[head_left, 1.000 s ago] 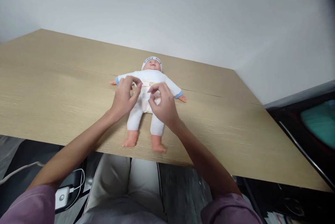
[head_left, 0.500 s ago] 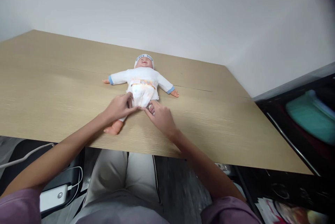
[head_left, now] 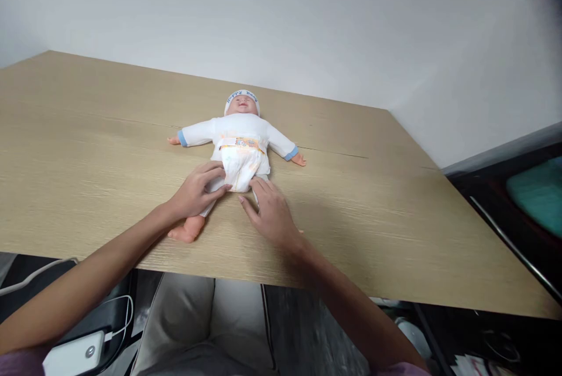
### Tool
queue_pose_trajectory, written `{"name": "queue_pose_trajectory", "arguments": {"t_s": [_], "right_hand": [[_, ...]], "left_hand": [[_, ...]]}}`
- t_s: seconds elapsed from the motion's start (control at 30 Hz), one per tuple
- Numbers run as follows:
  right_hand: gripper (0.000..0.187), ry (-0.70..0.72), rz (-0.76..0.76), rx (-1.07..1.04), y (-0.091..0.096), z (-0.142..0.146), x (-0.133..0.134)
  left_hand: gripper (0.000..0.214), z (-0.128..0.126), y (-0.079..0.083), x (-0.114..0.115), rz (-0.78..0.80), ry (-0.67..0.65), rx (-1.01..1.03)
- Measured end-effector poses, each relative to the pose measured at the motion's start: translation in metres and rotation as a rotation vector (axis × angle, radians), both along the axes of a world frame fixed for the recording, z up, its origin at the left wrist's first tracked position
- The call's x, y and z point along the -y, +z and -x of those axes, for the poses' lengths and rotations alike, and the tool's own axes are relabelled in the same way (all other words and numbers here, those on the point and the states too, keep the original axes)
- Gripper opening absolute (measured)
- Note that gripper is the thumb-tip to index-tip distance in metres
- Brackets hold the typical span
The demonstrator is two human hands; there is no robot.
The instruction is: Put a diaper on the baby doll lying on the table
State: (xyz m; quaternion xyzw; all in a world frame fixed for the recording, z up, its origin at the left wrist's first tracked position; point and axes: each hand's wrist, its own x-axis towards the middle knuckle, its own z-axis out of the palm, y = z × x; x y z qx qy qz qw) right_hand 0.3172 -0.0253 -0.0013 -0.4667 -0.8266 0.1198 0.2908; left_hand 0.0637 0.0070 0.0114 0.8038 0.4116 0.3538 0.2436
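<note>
A baby doll (head_left: 239, 133) in a white suit and cap lies on its back on the wooden table (head_left: 88, 147), head toward the wall. A white diaper (head_left: 239, 165) with an orange band is around its waist. My left hand (head_left: 195, 191) lies over the doll's left-side thigh, fingers stretched toward the diaper's lower edge. Over the other leg, which it hides, rests my right hand (head_left: 270, 215), fingers extended and touching the bottom of the diaper. Neither hand holds anything.
The table meets a white wall at the back. Below the near edge are my lap, a white power bank (head_left: 72, 355) with a cable at lower left, and a dark area with a teal object (head_left: 538, 197) at the right.
My hands dropped from the doll's waist to its thighs, uncovering the fastened diaper. Over the last half second they barely shifted; the camera view moved slightly.
</note>
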Motion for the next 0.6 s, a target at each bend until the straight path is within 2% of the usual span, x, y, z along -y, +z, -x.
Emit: {"name": "queue_pose_trajectory", "arguments": {"t_s": [0.13, 0.27, 0.37, 0.47, 0.6], "right_hand": [[0.012, -0.064, 0.074, -0.078, -0.004, 0.001, -0.003], [0.030, -0.194, 0.170, -0.307, -0.006, 0.001, -0.007], [0.029, -0.255, 0.072, -0.382, -0.005, 0.001, -0.009], [0.025, -0.291, 0.006, -0.339, -0.004, -0.001, -0.011], [0.027, -0.320, 0.000, -0.257, -0.005, -0.002, -0.011]], "left_hand": [[0.027, -0.001, 0.000, 0.000, 0.055, 0.018, -0.048], [0.031, 0.000, -0.004, -0.001, 0.137, 0.076, 0.034], [0.040, 0.000, -0.011, -0.004, 0.205, 0.091, 0.184], [0.055, -0.002, -0.019, -0.007, 0.257, 0.145, 0.344], [0.062, -0.003, -0.020, -0.005, 0.316, 0.223, 0.389]]}}
